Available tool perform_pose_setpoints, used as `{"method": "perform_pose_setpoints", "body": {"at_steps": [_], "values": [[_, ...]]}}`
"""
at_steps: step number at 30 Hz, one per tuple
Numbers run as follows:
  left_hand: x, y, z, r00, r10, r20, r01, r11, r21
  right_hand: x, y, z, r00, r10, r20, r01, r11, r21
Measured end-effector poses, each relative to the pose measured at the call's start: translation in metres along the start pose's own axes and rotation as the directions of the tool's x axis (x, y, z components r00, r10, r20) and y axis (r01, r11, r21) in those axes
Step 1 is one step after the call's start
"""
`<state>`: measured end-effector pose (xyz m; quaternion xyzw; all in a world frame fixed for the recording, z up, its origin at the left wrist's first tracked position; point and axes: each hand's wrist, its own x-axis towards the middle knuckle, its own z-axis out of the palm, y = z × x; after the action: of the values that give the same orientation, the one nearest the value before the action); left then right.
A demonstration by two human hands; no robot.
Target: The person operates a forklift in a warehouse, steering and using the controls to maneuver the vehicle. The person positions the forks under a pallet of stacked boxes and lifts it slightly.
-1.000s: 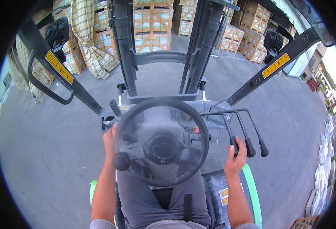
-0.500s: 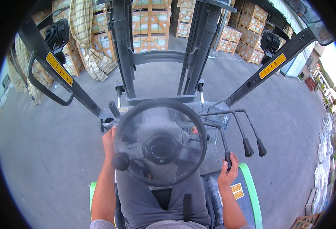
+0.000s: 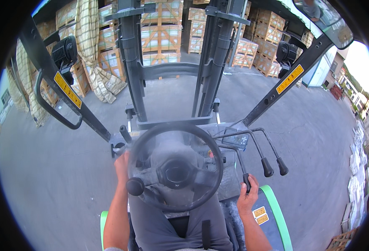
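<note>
Lever [image 3: 246, 183], black-knobbed, innermost of three, right of the steering wheel [image 3: 176, 173] — gripped in the right hand [image 3: 248, 196], presumably placed for easy reach. Left hand [image 3: 121, 166] beside the wheel's left, perhaps for steadiness — fingertips hidden, grip cannot be told.

Smooth, plastic-looking lever knob [image 3: 246, 181]

Vs 1 s ago: R hand [image 3: 247, 198] has pulled innermost forklift control lever [image 3: 241, 162] back, now rearward of the 2 outer levers [image 3: 267, 168]. Cam view tilted up: more of rearview mirror [image 3: 324, 23] in frame, steering wheel [image 3: 176, 174] lower.
</note>
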<state>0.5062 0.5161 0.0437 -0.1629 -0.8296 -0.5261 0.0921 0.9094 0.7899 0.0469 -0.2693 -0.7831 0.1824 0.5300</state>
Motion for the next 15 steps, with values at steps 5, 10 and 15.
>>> {"method": "perform_pose_setpoints", "body": {"at_steps": [5, 10, 15], "values": [[-0.0032, 0.0062, -0.004, 0.999, -0.025, 0.024, 0.026, 0.998, -0.052, -0.0006, -0.0039, 0.0001, 1.0, -0.02, -0.018, 0.02, 1.0, -0.004], [-0.0044, 0.0048, 0.0004, 0.999, -0.038, 0.013, 0.038, 0.999, -0.003, 0.0046, -0.0031, -0.0045, 0.998, -0.058, -0.005, 0.059, 0.998, 0.007], [-0.0043, 0.0014, 0.0006, 1.0, 0.01, 0.023, -0.009, 0.999, -0.053, 0.0056, -0.0049, -0.0065, 0.997, -0.079, -0.01, 0.079, 0.997, -0.026]]}}
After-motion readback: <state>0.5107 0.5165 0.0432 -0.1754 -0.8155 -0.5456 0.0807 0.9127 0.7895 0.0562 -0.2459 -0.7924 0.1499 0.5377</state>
